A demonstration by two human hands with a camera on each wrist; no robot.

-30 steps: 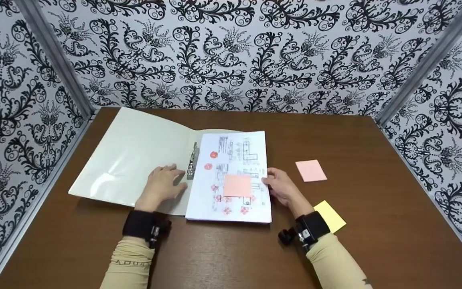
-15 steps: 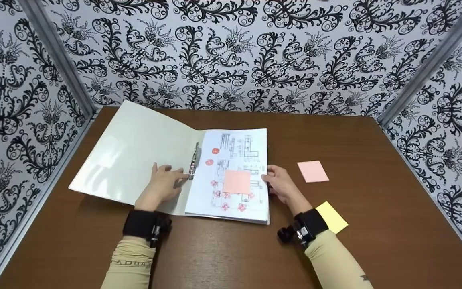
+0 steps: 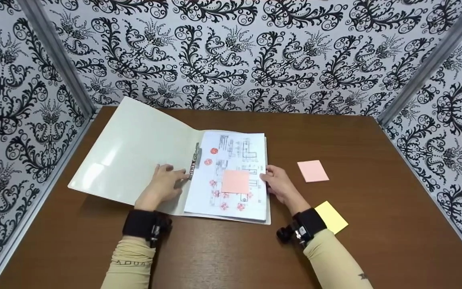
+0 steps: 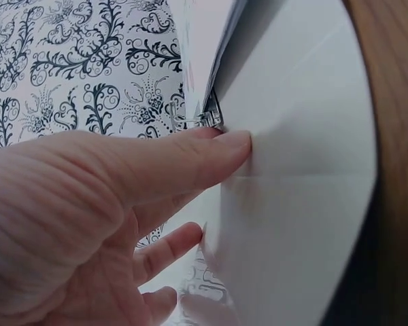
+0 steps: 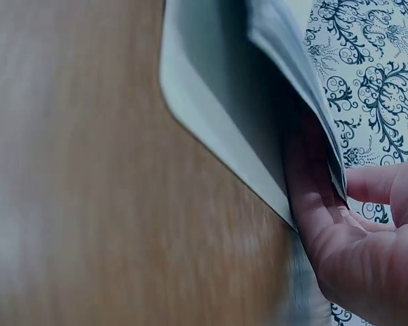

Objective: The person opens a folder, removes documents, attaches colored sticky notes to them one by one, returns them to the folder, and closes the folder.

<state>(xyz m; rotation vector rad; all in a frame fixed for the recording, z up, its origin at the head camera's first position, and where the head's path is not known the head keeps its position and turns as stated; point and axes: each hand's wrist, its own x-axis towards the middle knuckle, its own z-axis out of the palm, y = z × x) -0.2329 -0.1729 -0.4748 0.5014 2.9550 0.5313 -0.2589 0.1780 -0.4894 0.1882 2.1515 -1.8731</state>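
Observation:
An open cream ring binder (image 3: 134, 140) lies on the table, its left cover raised at the outer edge. A stack of printed paper sheets (image 3: 231, 140) with red stamps rests over its right side, with a pink sticky note (image 3: 235, 182) on top. My right hand (image 3: 281, 184) pinches the stack's right edge, thumb above and fingers underneath, the stack lifted off the cover in the right wrist view. My left hand (image 3: 163, 186) rests by the metal ring clip (image 3: 194, 160), fingers relaxed. In the left wrist view, the thumb (image 4: 217, 156) touches the binder beside the clip (image 4: 211, 119).
A second pink sticky note (image 3: 313, 171) lies on the brown table (image 3: 215, 253) to the right. Nearer me, a yellow sticky pad (image 3: 332, 218) is partly covered by my right wrist strap. Patterned panels (image 3: 231, 60) enclose the back and both sides.
My right hand has shifted the paper stack slightly left and back, uncovering a strip of the binder's right edge. My left index finger has moved onto the lower end of the ring clip.

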